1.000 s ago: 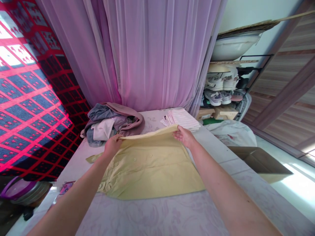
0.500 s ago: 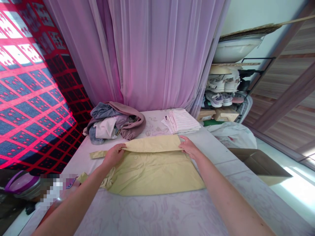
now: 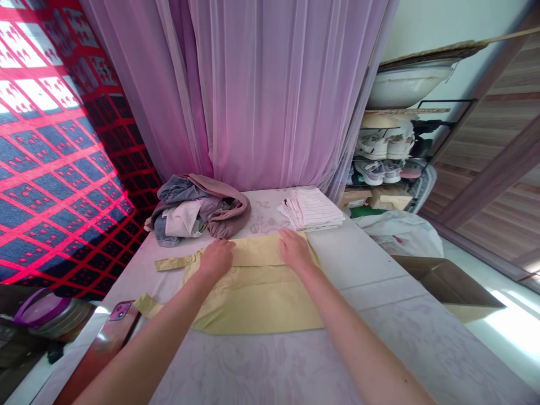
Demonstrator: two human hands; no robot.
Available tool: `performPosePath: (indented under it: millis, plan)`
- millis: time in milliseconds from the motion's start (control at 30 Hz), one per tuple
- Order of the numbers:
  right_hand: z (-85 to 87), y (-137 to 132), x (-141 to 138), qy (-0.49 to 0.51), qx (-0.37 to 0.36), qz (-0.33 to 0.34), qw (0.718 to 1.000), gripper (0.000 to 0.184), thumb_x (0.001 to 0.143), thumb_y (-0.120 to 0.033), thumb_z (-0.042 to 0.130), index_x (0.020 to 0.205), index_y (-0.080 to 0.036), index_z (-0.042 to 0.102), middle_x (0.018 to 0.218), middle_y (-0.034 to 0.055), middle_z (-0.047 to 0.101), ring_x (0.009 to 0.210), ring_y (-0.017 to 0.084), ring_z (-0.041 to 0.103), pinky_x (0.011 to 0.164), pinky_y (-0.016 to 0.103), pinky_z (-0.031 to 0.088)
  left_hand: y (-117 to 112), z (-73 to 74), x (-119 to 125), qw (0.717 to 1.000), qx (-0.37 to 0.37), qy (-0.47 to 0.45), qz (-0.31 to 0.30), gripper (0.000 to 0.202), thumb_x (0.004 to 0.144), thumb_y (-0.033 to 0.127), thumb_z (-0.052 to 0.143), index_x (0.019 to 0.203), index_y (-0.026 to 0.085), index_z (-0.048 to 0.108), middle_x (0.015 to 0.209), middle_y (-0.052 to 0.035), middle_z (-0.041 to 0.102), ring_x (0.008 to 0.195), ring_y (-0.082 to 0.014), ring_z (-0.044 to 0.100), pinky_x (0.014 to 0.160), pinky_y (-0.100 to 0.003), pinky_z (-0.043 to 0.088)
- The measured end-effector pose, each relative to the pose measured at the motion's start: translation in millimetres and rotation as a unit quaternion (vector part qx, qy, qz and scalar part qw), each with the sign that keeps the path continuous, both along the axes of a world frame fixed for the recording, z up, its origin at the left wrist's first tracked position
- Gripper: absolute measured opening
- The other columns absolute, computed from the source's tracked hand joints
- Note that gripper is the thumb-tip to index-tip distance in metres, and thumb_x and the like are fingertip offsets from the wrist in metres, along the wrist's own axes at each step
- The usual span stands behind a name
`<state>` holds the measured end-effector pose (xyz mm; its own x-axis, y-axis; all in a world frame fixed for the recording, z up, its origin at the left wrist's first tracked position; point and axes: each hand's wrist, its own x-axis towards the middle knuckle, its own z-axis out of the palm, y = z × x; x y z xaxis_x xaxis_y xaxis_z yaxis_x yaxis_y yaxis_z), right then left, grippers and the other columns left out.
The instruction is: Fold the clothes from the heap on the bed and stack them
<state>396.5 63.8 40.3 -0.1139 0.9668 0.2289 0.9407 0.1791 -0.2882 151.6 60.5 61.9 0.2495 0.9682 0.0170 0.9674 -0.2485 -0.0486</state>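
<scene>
A pale yellow button shirt [image 3: 257, 292] lies on the lilac patterned bed cover [image 3: 270, 365], its far edge folded back toward me. My left hand [image 3: 216, 257] lies flat on the left part of that fold, fingers stretched out. My right hand [image 3: 294, 248] presses flat on the right part of the fold, fingers spread. Neither hand holds anything. One sleeve cuff [image 3: 171, 262] sticks out to the left.
A heap of grey, pink and mauve clothes [image 3: 196, 209] sits at the far left of the bed. A folded striped white stack [image 3: 312, 209] lies far right. A phone [image 3: 120, 311] rests near the left edge. A cardboard box [image 3: 447, 281] and a shoe rack [image 3: 388, 160] stand to the right.
My hands brought the shirt's far edge down toward me, let it go, and moved inward to lie flat on the fold.
</scene>
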Motion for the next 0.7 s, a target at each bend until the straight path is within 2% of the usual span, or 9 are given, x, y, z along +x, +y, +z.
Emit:
performPosePath:
  millis: [67,133,233,300,500,600,700]
  plan:
    - [-8.4,8,-29,0.002,-0.051,0.053,0.997,0.050,0.095,-0.027,0.026,0.142,-0.018,0.040,0.150,0.0075,0.039,0.136,0.018,0.032,0.111,0.037,0.024,9,-19.0,14,0.999,-0.002,-0.029,-0.024,0.046,0.094,0.027,0.033,0.135,0.017,0.050,0.143,-0.0098,0.049,0.132,-0.0231,0.042,0.108,-0.036,0.032]
    - [-19.2,15,-50,-0.010,-0.102,0.084,0.991,0.052,0.096,-0.033,0.025,0.145,-0.019,0.034,0.154,0.0069,0.031,0.141,0.020,0.025,0.114,0.045,0.018,14,-39.5,21,0.999,-0.018,-0.040,0.008,0.051,0.096,0.037,0.030,0.141,0.017,0.042,0.150,-0.0093,0.038,0.139,-0.0253,0.032,0.112,-0.041,0.026]
    - [-32.5,20,-53,-0.029,-0.134,0.097,0.986,0.058,0.095,-0.044,0.024,0.146,-0.018,0.032,0.156,0.0080,0.024,0.143,0.022,0.018,0.114,0.051,0.012,14,-59.3,22,0.998,-0.031,-0.037,0.042,0.056,0.096,0.046,0.027,0.144,0.020,0.036,0.153,-0.0090,0.032,0.141,-0.0283,0.027,0.113,-0.052,0.021]
    - [-37.2,21,-39,-0.040,-0.134,0.078,0.987,0.060,0.095,-0.047,0.023,0.147,-0.017,0.030,0.157,0.0087,0.021,0.144,0.022,0.015,0.114,0.052,0.010,12,-62.1,20,0.997,-0.037,-0.034,0.053,0.058,0.095,0.050,0.026,0.146,0.022,0.033,0.155,-0.0081,0.028,0.142,-0.0289,0.024,0.112,-0.057,0.018]
    - [-42.8,20,30,-0.085,-0.154,-0.019,0.984,0.061,0.095,-0.047,0.019,0.149,-0.019,0.026,0.159,0.0074,0.016,0.145,0.020,0.011,0.115,0.047,0.009,9,-56.0,22,0.996,-0.052,-0.039,0.064,0.060,0.094,0.054,0.024,0.146,0.025,0.033,0.156,-0.0068,0.026,0.143,-0.0303,0.021,0.111,-0.063,0.015]
    - [-44.5,19,47,-0.093,-0.167,-0.042,0.981,0.061,0.095,-0.047,0.018,0.149,-0.020,0.025,0.159,0.0050,0.013,0.145,0.020,0.009,0.115,0.047,0.009,10,-56.7,18,0.997,-0.051,-0.038,0.053,0.061,0.094,0.054,0.025,0.146,0.024,0.033,0.156,-0.0069,0.026,0.143,-0.0294,0.021,0.112,-0.060,0.015]
    - [-45.1,17,48,-0.102,-0.169,-0.049,0.979,0.061,0.095,-0.047,0.016,0.150,-0.021,0.024,0.159,0.0036,0.012,0.145,0.019,0.009,0.115,0.048,0.010,12,-54.3,4,0.998,-0.054,-0.028,0.033,0.059,0.095,0.051,0.026,0.146,0.022,0.034,0.155,-0.0073,0.028,0.143,-0.0275,0.023,0.113,-0.053,0.018]
